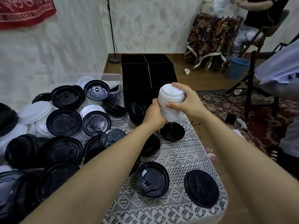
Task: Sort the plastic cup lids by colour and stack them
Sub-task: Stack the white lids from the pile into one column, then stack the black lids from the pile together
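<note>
Between hands [153,113] [187,101], half-hidden lid stack [169,96]

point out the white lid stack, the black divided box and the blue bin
white lid stack [169,98], head view, ribbed side just under the top lid
black divided box [137,76], head view, dark front face
blue bin [239,69], head view, outer wall

Both hands, left [153,113] and right [186,98], gripping white lid stack [170,101], black lids [64,122] scattered on lace tablecloth [178,152]

A white lid stack [169,102] sits at centre, black lids [63,122] spread toward nine o'clock over white lace cloth [186,152], a red hanging [24,10] at ten, a blue bin [239,67] and floral fabric [210,38] at two.
</note>
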Demonstrator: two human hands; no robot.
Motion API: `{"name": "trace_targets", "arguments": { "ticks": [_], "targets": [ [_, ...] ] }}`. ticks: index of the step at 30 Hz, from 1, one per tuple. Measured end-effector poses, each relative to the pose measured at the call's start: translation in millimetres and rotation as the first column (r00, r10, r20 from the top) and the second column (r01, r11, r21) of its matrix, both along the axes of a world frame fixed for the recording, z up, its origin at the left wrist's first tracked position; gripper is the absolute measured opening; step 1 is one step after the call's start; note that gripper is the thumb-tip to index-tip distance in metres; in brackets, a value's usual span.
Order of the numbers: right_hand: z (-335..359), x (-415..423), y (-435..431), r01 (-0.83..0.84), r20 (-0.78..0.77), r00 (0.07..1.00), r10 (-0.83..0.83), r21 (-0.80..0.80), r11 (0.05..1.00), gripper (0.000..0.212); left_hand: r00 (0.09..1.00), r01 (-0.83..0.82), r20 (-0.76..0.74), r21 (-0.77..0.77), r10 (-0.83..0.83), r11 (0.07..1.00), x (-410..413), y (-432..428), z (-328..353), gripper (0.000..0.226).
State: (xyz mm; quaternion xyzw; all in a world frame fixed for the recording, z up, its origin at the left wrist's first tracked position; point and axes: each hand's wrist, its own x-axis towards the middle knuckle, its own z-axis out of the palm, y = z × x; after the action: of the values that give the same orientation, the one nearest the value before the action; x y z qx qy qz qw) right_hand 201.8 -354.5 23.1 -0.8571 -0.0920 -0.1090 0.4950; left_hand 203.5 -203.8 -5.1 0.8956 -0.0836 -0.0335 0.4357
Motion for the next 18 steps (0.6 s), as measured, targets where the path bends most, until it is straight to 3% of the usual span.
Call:
{"name": "trace_targets", "arguments": {
  "ticks": [9,18],
  "targets": [
    [-10.4,11.0,-2.7,-0.002,-0.023,1.0,0.004,0.048,0.999,0.08,0.999,-0.013,-0.045,0.085,0.017,0.996,10.2,-6.4,-0.2,0.053],
    [-20.4,13.8,-5.6,0.0,-0.066,0.998,0.003,0.037,0.999,0.081,0.995,0.013,-0.099,0.13,0.0,0.991,11.3,-3.6,4.5,0.047]
  ]
}}
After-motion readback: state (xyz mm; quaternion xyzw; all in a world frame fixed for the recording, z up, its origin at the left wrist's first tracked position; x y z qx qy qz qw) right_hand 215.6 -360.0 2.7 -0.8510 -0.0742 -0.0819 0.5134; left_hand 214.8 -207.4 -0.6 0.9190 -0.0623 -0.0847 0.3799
